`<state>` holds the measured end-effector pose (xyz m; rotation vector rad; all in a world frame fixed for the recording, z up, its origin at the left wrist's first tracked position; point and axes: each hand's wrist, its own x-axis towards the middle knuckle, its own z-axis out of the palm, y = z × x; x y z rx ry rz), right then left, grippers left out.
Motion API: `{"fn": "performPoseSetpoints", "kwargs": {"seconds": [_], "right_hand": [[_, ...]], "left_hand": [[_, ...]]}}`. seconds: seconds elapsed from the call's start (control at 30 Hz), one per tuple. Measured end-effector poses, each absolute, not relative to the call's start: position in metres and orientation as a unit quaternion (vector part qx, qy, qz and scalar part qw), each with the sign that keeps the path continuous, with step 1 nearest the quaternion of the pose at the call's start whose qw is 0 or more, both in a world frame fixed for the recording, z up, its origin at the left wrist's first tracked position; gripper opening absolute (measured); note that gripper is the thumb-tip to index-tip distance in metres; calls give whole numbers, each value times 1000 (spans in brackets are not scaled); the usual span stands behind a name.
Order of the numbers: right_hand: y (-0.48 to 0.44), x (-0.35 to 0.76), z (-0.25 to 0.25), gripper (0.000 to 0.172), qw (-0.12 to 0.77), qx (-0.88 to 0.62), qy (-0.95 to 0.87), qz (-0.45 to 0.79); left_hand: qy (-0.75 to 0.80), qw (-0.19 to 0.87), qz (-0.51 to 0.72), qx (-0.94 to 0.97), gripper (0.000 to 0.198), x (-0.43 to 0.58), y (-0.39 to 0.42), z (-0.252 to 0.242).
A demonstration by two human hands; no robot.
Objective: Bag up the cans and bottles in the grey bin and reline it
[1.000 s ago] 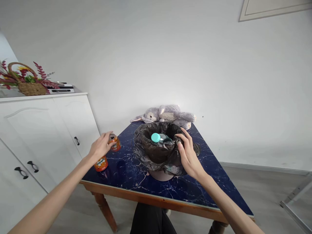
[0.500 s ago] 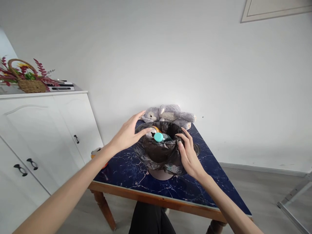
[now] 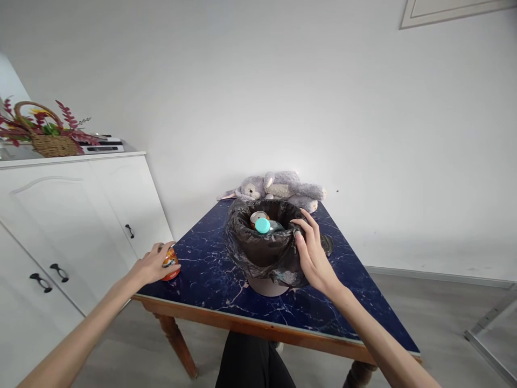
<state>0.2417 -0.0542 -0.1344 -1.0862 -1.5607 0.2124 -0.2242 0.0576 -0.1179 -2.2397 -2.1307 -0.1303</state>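
Observation:
At the table's left edge, my left hand [image 3: 151, 265] has its fingers and thumb around an orange soda can [image 3: 171, 264]. In the middle stands a bin lined with a black trash bag [image 3: 258, 258], its pale base [image 3: 267, 288] showing below. My right hand [image 3: 313, 253] grips the bag-covered rim on the right, fingers inside and thumb outside. Inside the bin are another can [image 3: 258, 216], its silver top showing, and a bottle with a teal cap [image 3: 262, 225]. Their lower parts are hidden.
A grey plush toy [image 3: 278, 188] lies behind the bin on the blue marbled table [image 3: 202, 269]. Something dark and flat [image 3: 326, 245] lies right of the bin. A white cabinet [image 3: 92, 205] with a flower basket [image 3: 54, 144] stands at left.
My left hand has let go of the can in the bin and moved left and down to the other can. That first can sits lower in the bin. My right hand stays at the rim.

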Motion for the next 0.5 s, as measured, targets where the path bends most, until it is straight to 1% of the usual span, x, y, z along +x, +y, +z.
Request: {"fn": "performPoseSetpoints", "kwargs": {"seconds": [0.07, 0.13, 0.2, 0.27, 0.3, 0.33, 0.4, 0.5], "right_hand": [[-54, 242, -135, 39, 576, -464, -667, 91], [-53, 242, -135, 39, 576, -464, -667, 90], [-54, 242, -136, 40, 577, -462, -667, 89], [-54, 242, -135, 40, 577, -462, -667, 90], [-55, 242, -135, 40, 576, -463, -667, 92], [-55, 242, -135, 40, 576, -463, -667, 93], [-55, 242, -135, 40, 575, -464, -667, 93], [-55, 243, -134, 40, 575, -462, -670, 88]], "left_hand": [[-685, 23, -61, -725, 81, -225, 55, -121], [-685, 52, -121, -716, 74, -215, 50, -110], [-660, 99, -248, -702, 71, -193, 43, -86], [-585, 133, -411, -687, 70, -160, 33, -54], [-531, 131, -477, -688, 68, -141, 28, -37], [-479, 107, -523, -697, 65, -121, 22, -20], [-386, 61, -569, -723, 60, -79, 13, 7], [-298, 29, -560, -772, 60, -19, 8, 28]]}}
